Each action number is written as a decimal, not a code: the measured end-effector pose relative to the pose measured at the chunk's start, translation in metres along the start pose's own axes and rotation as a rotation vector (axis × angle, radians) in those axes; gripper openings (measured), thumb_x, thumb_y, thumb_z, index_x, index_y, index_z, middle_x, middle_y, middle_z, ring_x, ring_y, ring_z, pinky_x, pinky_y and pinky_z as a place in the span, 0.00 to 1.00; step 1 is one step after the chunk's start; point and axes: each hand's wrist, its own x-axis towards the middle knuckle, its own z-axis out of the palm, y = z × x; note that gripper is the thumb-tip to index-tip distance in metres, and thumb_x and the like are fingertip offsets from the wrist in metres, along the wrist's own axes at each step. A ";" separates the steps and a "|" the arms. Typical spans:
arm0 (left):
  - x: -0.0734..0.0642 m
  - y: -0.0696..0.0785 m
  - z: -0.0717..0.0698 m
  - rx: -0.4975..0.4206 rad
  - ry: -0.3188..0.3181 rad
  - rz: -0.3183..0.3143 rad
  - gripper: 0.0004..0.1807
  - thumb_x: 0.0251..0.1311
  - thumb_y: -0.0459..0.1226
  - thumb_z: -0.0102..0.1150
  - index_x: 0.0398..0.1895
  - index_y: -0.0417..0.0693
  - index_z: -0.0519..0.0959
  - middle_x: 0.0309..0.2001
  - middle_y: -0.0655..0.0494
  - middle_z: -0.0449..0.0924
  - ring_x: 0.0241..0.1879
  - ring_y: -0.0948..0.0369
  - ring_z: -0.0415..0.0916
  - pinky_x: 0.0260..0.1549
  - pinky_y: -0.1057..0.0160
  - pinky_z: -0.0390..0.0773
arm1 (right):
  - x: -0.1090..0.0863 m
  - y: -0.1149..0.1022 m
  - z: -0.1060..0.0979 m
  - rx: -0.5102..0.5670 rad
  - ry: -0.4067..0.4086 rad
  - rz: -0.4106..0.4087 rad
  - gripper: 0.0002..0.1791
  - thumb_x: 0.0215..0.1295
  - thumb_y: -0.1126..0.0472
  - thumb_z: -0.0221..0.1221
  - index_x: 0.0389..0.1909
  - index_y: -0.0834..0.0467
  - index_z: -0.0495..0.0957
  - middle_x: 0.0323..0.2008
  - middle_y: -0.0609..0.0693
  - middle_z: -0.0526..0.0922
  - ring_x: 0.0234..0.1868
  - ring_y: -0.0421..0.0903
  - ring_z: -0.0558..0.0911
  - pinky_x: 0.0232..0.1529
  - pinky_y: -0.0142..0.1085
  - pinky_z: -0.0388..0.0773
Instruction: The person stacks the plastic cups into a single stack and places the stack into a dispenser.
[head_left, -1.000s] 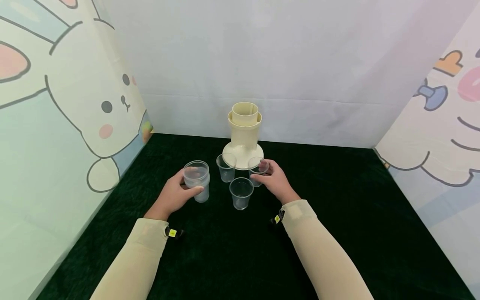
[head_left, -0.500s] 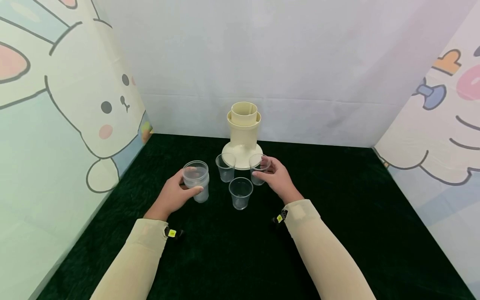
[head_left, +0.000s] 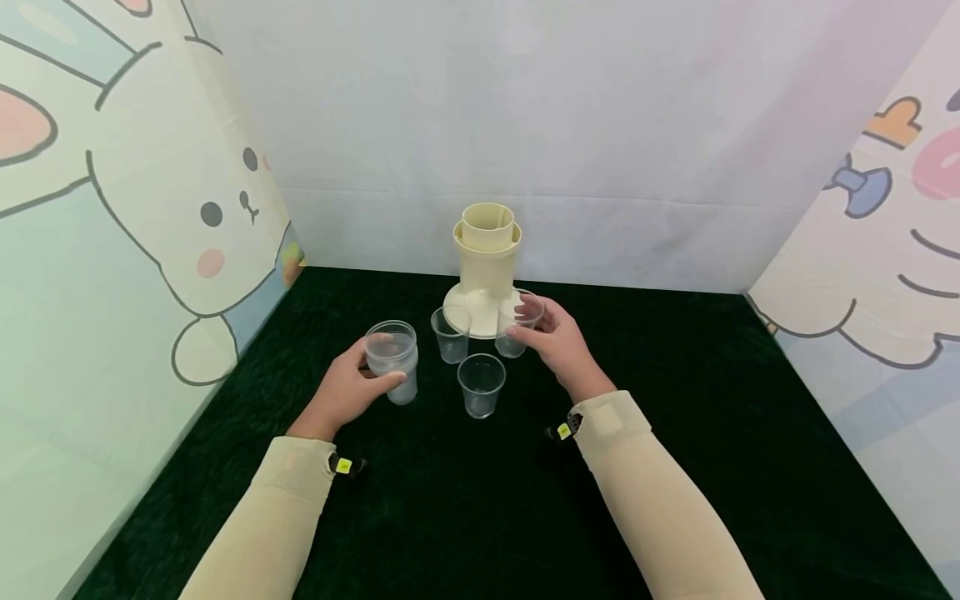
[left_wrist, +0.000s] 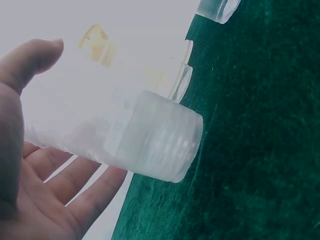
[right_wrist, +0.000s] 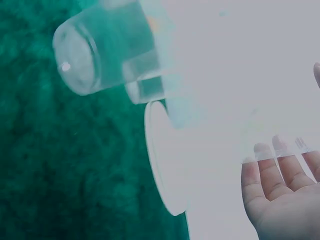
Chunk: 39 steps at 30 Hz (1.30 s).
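Note:
In the head view my left hand (head_left: 347, 392) grips a stack of nested clear plastic cups (head_left: 392, 358), fingers behind and thumb in front. The left wrist view shows the ridged end of that cup stack (left_wrist: 167, 137). My right hand (head_left: 561, 343) holds a single clear plastic cup (head_left: 517, 327) by its upper part, in front of the cream stand's base. Two more clear cups stand upright between the hands: one to the left (head_left: 452, 335) and a nearer one (head_left: 482, 386). In the right wrist view my fingers (right_wrist: 272, 182) lie against the pale, washed-out cup wall.
Behind the cups stands a cream plastic stand (head_left: 487, 271) with a round flared base and an open tube on top. Dark green cloth (head_left: 675, 433) covers the table. A white curtain (head_left: 600, 117) closes the back, and cartoon-printed panels (head_left: 217, 192) rise at both sides.
My right hand has moved slightly up and away from me with its cup, which now overlaps the stand's base. The left hand and its cup stack have stayed in place.

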 end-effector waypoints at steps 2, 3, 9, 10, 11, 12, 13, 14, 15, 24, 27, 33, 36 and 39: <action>0.000 0.000 0.000 0.003 0.002 0.004 0.43 0.58 0.56 0.73 0.73 0.55 0.66 0.65 0.48 0.72 0.64 0.46 0.71 0.63 0.42 0.73 | 0.000 -0.006 0.001 0.002 -0.006 -0.009 0.40 0.63 0.49 0.73 0.73 0.51 0.68 0.66 0.56 0.75 0.63 0.51 0.75 0.67 0.54 0.71; 0.000 -0.001 0.000 0.005 0.002 0.005 0.43 0.58 0.56 0.73 0.73 0.55 0.66 0.65 0.48 0.72 0.64 0.46 0.71 0.63 0.42 0.73 | -0.001 -0.008 0.001 -0.001 -0.006 -0.012 0.40 0.63 0.49 0.73 0.73 0.51 0.68 0.66 0.55 0.75 0.63 0.51 0.75 0.66 0.54 0.71; 0.001 -0.001 0.000 0.015 0.000 0.007 0.43 0.58 0.56 0.73 0.73 0.55 0.66 0.65 0.48 0.72 0.64 0.47 0.72 0.63 0.42 0.73 | -0.002 -0.020 0.002 -0.020 0.000 -0.027 0.40 0.62 0.49 0.74 0.72 0.52 0.70 0.64 0.54 0.76 0.61 0.51 0.76 0.64 0.53 0.73; 0.001 -0.001 0.000 0.016 -0.001 0.006 0.43 0.58 0.56 0.73 0.73 0.54 0.66 0.65 0.48 0.72 0.64 0.47 0.72 0.63 0.42 0.73 | -0.002 -0.021 0.002 -0.021 -0.004 -0.029 0.40 0.62 0.49 0.74 0.73 0.52 0.70 0.64 0.54 0.76 0.61 0.51 0.76 0.64 0.53 0.73; 0.001 -0.001 0.000 0.017 -0.002 0.006 0.42 0.58 0.56 0.73 0.73 0.54 0.66 0.65 0.48 0.72 0.64 0.47 0.72 0.63 0.42 0.73 | -0.002 -0.022 0.002 -0.020 -0.010 -0.030 0.40 0.62 0.49 0.73 0.73 0.52 0.69 0.64 0.54 0.76 0.61 0.51 0.76 0.64 0.53 0.73; 0.001 -0.001 0.000 0.018 -0.002 0.004 0.42 0.58 0.56 0.73 0.73 0.54 0.66 0.65 0.48 0.72 0.64 0.47 0.72 0.63 0.42 0.73 | -0.002 -0.023 0.002 -0.021 -0.017 -0.030 0.40 0.62 0.49 0.73 0.73 0.52 0.69 0.64 0.54 0.76 0.61 0.51 0.76 0.63 0.53 0.73; 0.001 0.000 0.000 0.018 -0.003 0.003 0.42 0.58 0.56 0.73 0.72 0.54 0.66 0.65 0.48 0.72 0.63 0.47 0.72 0.63 0.42 0.73 | -0.002 -0.025 0.002 -0.023 -0.025 -0.031 0.40 0.62 0.49 0.73 0.73 0.52 0.69 0.64 0.54 0.76 0.61 0.51 0.76 0.63 0.53 0.73; 0.001 0.000 0.000 0.017 -0.002 0.001 0.42 0.58 0.56 0.73 0.72 0.55 0.67 0.65 0.48 0.72 0.63 0.47 0.72 0.63 0.42 0.73 | -0.002 -0.026 0.002 -0.027 -0.034 -0.034 0.40 0.62 0.49 0.73 0.73 0.52 0.69 0.63 0.54 0.76 0.61 0.51 0.76 0.63 0.53 0.73; 0.000 0.000 0.000 0.017 -0.002 -0.002 0.42 0.58 0.56 0.73 0.72 0.55 0.67 0.65 0.48 0.72 0.63 0.47 0.72 0.63 0.42 0.73 | -0.002 -0.028 0.002 -0.031 -0.043 -0.036 0.40 0.62 0.48 0.73 0.73 0.52 0.69 0.63 0.53 0.76 0.61 0.51 0.76 0.63 0.53 0.73; 0.000 0.001 0.000 0.006 -0.007 0.000 0.41 0.58 0.55 0.73 0.72 0.55 0.67 0.65 0.48 0.72 0.63 0.47 0.72 0.62 0.42 0.74 | -0.003 -0.050 0.003 -0.053 -0.137 -0.042 0.37 0.65 0.49 0.71 0.73 0.50 0.69 0.63 0.51 0.77 0.64 0.48 0.75 0.67 0.53 0.71; 0.000 0.001 -0.001 0.006 -0.011 0.010 0.42 0.59 0.56 0.73 0.72 0.55 0.67 0.65 0.48 0.72 0.63 0.47 0.72 0.62 0.42 0.74 | -0.003 -0.056 0.005 -0.046 -0.150 -0.044 0.36 0.66 0.51 0.70 0.73 0.50 0.69 0.63 0.52 0.77 0.64 0.48 0.75 0.67 0.53 0.71; 0.000 0.000 -0.002 -0.002 -0.017 0.014 0.42 0.58 0.56 0.73 0.72 0.54 0.67 0.65 0.48 0.72 0.63 0.47 0.72 0.63 0.42 0.73 | 0.001 -0.060 0.013 -0.027 -0.165 -0.049 0.37 0.66 0.52 0.70 0.73 0.51 0.69 0.64 0.54 0.76 0.64 0.49 0.75 0.67 0.55 0.70; 0.001 -0.001 -0.002 -0.005 -0.017 0.012 0.43 0.58 0.57 0.73 0.72 0.54 0.66 0.65 0.48 0.72 0.63 0.47 0.72 0.63 0.42 0.73 | 0.002 -0.061 0.018 -0.012 -0.185 -0.067 0.38 0.66 0.53 0.70 0.74 0.54 0.68 0.65 0.58 0.75 0.65 0.50 0.75 0.67 0.56 0.70; 0.001 -0.002 -0.002 -0.004 -0.017 0.016 0.43 0.58 0.57 0.73 0.72 0.54 0.67 0.65 0.48 0.72 0.63 0.47 0.72 0.63 0.42 0.73 | 0.004 -0.063 0.024 0.005 -0.199 -0.079 0.37 0.66 0.53 0.70 0.74 0.54 0.68 0.64 0.55 0.76 0.64 0.50 0.75 0.66 0.55 0.71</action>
